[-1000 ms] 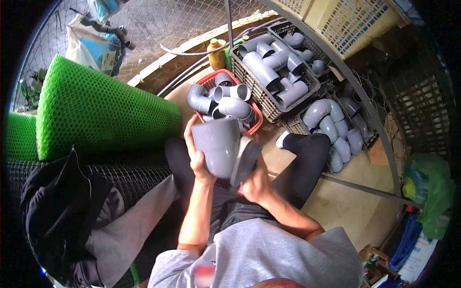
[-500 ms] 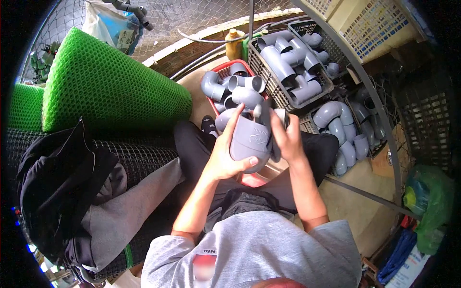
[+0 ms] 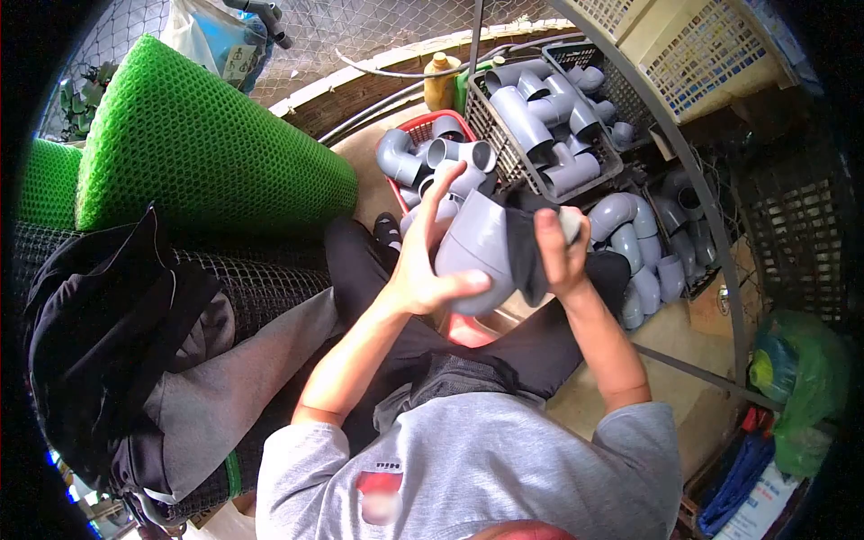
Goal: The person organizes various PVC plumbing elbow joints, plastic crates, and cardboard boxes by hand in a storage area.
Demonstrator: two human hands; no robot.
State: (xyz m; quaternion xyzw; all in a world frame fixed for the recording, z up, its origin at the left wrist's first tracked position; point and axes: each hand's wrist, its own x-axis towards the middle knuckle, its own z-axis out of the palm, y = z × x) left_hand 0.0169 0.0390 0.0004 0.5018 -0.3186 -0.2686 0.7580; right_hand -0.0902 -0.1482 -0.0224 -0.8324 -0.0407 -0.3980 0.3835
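A grey plastic pipe elbow (image 3: 479, 238) is tilted in front of my lap, held by my left hand (image 3: 425, 256). The thumb lies across its lower side and the fingers are along its far left side. My right hand (image 3: 562, 256) is closed on a dark cloth (image 3: 524, 247), which lies against the right side of the elbow. A small pale object (image 3: 571, 223) shows by the right fingers; its kind I cannot make out. Just beyond my hands stands a red basket (image 3: 470, 128) with grey pipe fittings (image 3: 463, 155).
Black crates (image 3: 612, 171) of grey fittings stand at the back right, with more elbows (image 3: 623, 220) beside my right knee. A green mesh roll (image 3: 216, 144) lies at the left, near a dark jacket (image 3: 99, 333). A yellow bottle (image 3: 439, 85) stands behind the red basket.
The elbow has turned in my left hand, and its raised lettering no longer shows. My right hand has moved right and slightly down, showing more of the dark cloth.
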